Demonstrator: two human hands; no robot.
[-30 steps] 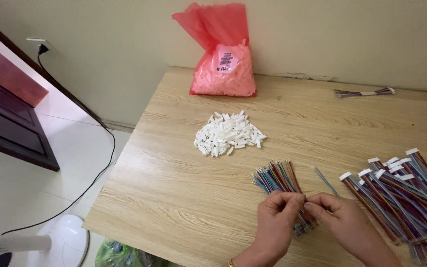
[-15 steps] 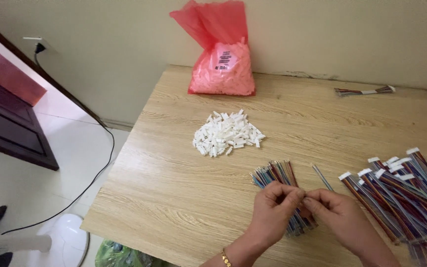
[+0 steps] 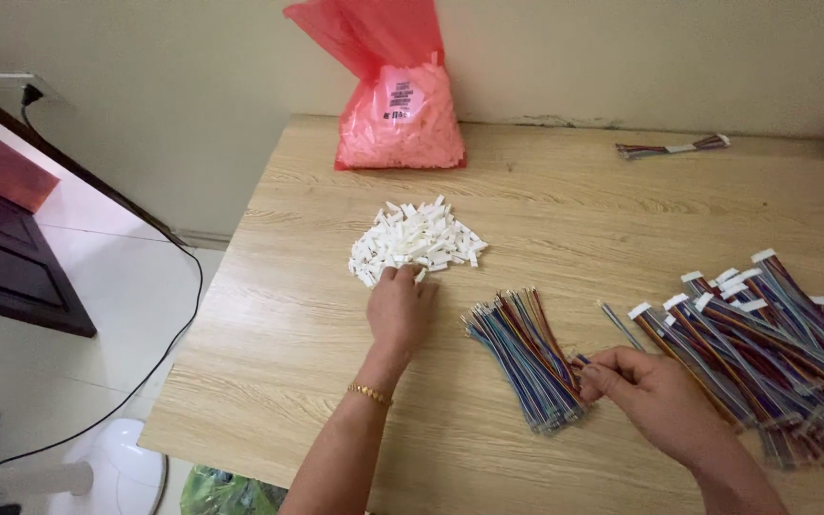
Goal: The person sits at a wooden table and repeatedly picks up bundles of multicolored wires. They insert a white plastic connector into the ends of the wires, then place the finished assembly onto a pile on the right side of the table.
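The left hand (image 3: 398, 307) rests its curled fingertips on the near edge of a heap of small white plastic pieces (image 3: 418, 242) lying mid-counter (image 3: 316, 362). The right hand (image 3: 643, 386) pinches the end of a thin wire beside a bundle of multicoloured wires (image 3: 524, 355), which lies loose and slightly fanned between the two hands.

Even, soft ambient light, moderately bright, no glare on the wooden table (image 3: 564, 191). Shadows faint, sitting just under the white connector pile (image 3: 418, 240). Centre sharp; right of that pile the finished harnesses (image 3: 765, 334) smear with motion blur.
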